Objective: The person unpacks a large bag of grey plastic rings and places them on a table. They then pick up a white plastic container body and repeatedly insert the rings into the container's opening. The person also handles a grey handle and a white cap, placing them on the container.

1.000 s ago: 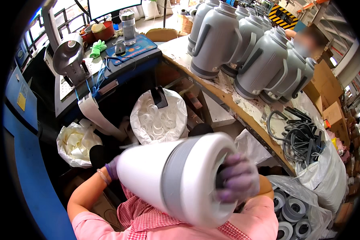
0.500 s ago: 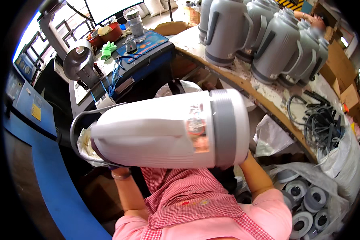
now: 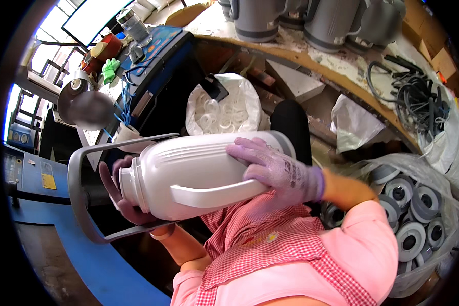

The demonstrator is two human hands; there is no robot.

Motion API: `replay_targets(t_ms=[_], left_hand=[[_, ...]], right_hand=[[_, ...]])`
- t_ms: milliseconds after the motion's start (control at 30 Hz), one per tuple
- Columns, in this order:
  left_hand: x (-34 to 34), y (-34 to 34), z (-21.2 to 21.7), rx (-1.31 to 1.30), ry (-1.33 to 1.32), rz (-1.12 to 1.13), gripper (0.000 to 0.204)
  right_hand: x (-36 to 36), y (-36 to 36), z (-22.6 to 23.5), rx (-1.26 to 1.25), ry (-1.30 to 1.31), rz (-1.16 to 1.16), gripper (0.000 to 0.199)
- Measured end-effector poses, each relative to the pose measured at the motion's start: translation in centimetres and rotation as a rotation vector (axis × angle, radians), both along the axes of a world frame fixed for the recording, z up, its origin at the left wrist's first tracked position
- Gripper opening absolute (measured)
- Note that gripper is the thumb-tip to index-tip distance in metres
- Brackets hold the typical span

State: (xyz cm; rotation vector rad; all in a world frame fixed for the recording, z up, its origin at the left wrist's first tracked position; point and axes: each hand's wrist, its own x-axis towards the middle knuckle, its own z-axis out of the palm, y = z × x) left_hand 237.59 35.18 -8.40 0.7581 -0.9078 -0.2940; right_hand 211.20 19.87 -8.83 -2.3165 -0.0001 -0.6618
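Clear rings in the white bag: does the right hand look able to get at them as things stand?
Probably yes, once the right hand leaves the flask: the rings lie just beyond it, and the white bag is open at the top.

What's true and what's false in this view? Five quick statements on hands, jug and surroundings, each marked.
1. The right hand touches the body of the pale jug. True.
2. The left hand is ungloved. False: it wears a purple glove.
3. The pale jug stands upright on the table. False: it is held sideways, neck toward the picture's left.
4. A white bag beyond the pale jug contains clear rings. True.
5. The pile of dark handles lies at the picture's left. False: it lies at the right, on the table.
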Motion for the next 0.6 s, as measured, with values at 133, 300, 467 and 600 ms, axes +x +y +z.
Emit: replay_targets(t_ms=[133, 300, 467, 600], left_hand=[[3.8, 1.2, 2.6, -0.119, -0.125, 0.260, 0.075], [-0.3, 0.8, 4.3, 0.317, -1.271, 0.974, 0.074], [-4.5, -5.0, -0.1, 0.776, -0.620, -0.886, 0.080], [-1.4, -3.0, -3.4, 0.510, -0.530, -0.442, 0.093]], right_hand=[[-0.5, 0.1, -3.1, 0.719, -0.037, -0.175, 0.038], [-4.6, -1.0, -2.4, 0.827, -0.313, -0.186, 0.044], [-8.5, -5.5, -1.0, 0.747, -1.001, -1.033, 0.092], [-9.2, -13.3, -1.3, 0.358, -0.990, -1.430, 0.062]])
